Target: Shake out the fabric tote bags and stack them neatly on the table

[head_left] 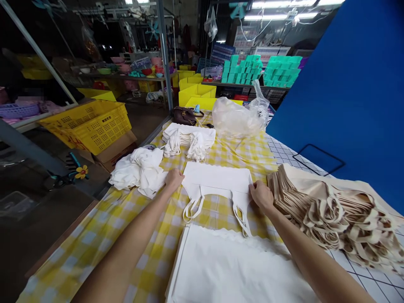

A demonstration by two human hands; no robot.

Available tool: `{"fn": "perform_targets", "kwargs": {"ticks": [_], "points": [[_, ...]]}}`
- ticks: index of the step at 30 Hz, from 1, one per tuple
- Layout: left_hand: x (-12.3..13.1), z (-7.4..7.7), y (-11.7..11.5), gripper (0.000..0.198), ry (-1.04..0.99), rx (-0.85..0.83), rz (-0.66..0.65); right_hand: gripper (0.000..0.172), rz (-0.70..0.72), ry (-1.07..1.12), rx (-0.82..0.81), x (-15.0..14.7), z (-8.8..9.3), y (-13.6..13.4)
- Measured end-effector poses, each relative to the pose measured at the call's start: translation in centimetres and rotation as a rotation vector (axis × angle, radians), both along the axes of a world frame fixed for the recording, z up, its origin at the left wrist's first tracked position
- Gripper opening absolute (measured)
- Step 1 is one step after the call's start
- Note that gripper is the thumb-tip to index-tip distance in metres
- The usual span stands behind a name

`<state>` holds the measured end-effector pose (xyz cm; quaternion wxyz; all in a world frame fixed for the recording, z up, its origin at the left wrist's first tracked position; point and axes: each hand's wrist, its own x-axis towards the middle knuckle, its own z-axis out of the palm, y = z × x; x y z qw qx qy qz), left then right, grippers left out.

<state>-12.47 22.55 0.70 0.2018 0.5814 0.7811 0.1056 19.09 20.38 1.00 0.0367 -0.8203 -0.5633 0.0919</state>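
A folded white cloth tote bag lies flat on the yellow checked tablecloth, its handles trailing toward me. My left hand pinches the bag's left edge with closed fingers. My right hand grips its right edge, fingers curled on the cloth. A stack of flat white bags lies just in front of me, below the handles.
Crumpled white bags sit left of the folded bag; a pile of folded ones lies behind it. A heap of beige bags fills the right. Clear plastic bags, a dark purse, yellow crates and a blue board surround the table.
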Motion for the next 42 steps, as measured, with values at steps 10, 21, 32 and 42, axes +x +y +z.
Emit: {"fn": "perform_targets", "kwargs": {"ticks": [10,21,32,42], "points": [[2.5,-0.1,-1.0,0.044,0.196,0.264,-0.121,0.044,0.166,-0.113,0.209,-1.0,0.0,0.5],[3.1,-3.2,-1.1,0.063,0.258,0.108,-0.420,0.056,0.318,0.006,-0.013,-1.0,-2.7,1.5],[4.5,2.3,-6.8,0.063,0.171,0.145,-0.551,0.046,0.444,0.334,0.035,2.3,4.8,-11.5],[6.5,5.4,-27.3,0.030,-0.100,0.330,-0.793,0.032,0.301,0.510,0.087,2.5,6.4,-29.0]]}}
